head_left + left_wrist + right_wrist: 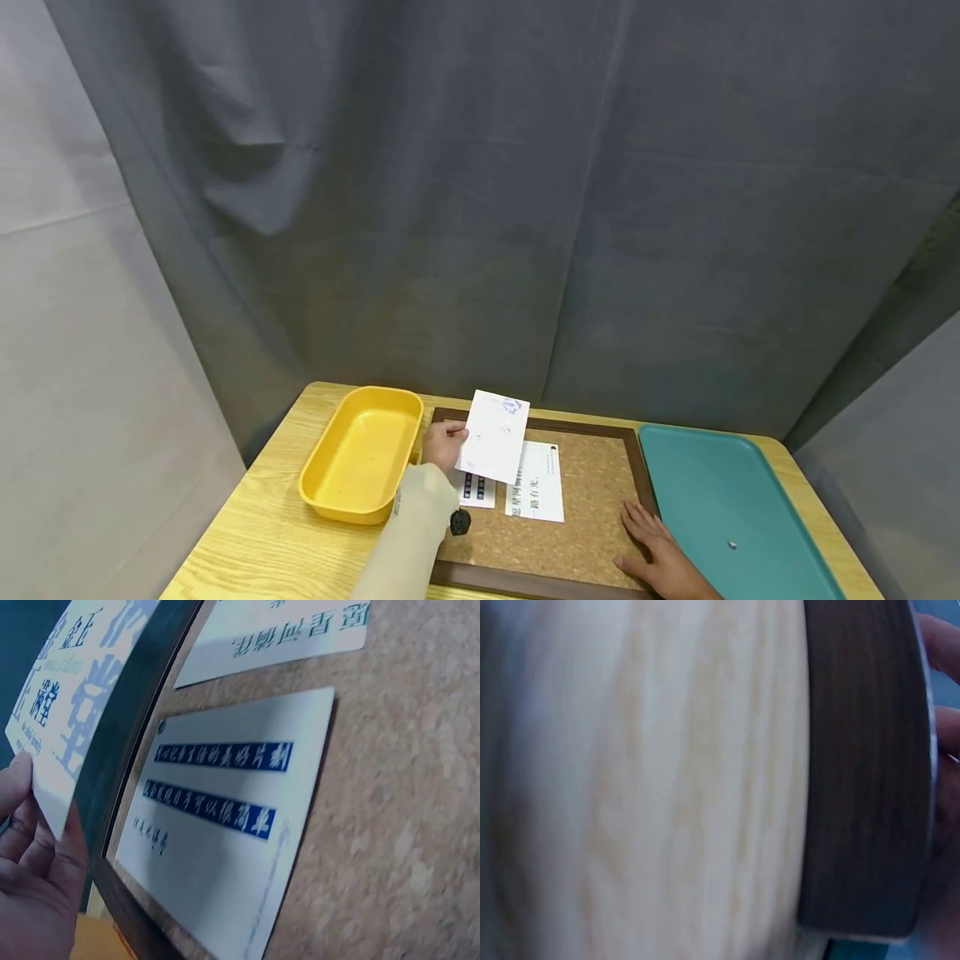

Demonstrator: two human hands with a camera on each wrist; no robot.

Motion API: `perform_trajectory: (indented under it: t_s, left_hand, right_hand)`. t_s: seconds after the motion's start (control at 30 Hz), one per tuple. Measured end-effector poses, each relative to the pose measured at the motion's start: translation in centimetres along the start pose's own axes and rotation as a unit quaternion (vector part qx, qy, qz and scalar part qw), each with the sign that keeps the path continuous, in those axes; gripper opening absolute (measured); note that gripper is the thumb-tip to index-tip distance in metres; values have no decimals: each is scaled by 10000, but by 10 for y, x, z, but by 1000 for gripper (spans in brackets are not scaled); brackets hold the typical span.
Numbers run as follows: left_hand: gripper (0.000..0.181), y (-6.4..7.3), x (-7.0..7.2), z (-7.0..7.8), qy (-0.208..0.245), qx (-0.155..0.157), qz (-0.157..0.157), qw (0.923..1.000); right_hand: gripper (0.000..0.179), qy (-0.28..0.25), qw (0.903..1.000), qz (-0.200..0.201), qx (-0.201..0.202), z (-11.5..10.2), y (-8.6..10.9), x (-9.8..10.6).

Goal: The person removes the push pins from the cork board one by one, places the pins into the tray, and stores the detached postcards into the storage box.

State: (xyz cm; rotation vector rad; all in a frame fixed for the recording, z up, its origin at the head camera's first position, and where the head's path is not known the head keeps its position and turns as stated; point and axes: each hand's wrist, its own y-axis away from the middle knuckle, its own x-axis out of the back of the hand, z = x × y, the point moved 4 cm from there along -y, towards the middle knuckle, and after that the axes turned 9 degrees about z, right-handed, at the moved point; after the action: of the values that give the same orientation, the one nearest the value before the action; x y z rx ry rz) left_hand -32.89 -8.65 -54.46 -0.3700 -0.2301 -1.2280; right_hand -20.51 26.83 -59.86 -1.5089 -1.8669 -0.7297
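My left hand (pixel 443 446) pinches the left edge of a white card (pixel 493 435), held tilted above a cork board (pixel 585 483). In the left wrist view that card (pixel 82 690) shows large Chinese characters in pale violet and black. Under it on the cork lies a card with blue text bands (pixel 217 787), partly hidden in the head view. Beside that lies a card with grey-green characters (pixel 542 483). At the board's lower right, my right hand (pixel 656 550) rests on the brown frame with fingers spread; the right wrist view shows its fingers (pixel 946 731) over the frame's edge.
A yellow bin (pixel 360 450) stands left of the board on the wooden table (pixel 247 533). To the right lies a teal tray (pixel 742 492) with a small silvery piece (pixel 732 545) on it. A grey curtain (pixel 480 200) hangs behind the table.
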Motion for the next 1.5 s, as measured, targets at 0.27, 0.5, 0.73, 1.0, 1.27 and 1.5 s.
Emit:
perform_trajectory:
  t_s: [0.27, 0.5, 0.73, 1.0, 1.27, 1.5]
  left_hand:
    - [19, -13, 18, -7, -47, 544, 348, 9979]
    - [18, -25, 40, -7, -31, 481, 663, 9966]
    - [21, -32, 62, -8, -91, 584, 717, 9957]
    - [24, -43, 85, -22, -238, 706, 808, 9939]
    - [23, -47, 100, -26, -440, 586, 901, 9932]
    - [25, -50, 118, -32, -548, 732, 994, 9908]
  right_hand:
    - [80, -17, 10000, -30, 67, 0, -3, -2]
    - [80, -1, 9999, 54, 106, 1, -6, -1]
    - [81, -21, 10000, 77, -21, 4, -8, -1]
    - [82, -133, 9998, -58, -147, 6, -9, -3]
    - [81, -141, 9996, -102, -236, 6, -11, 0]
    - [82, -184, 9991, -132, -346, 8, -11, -4]
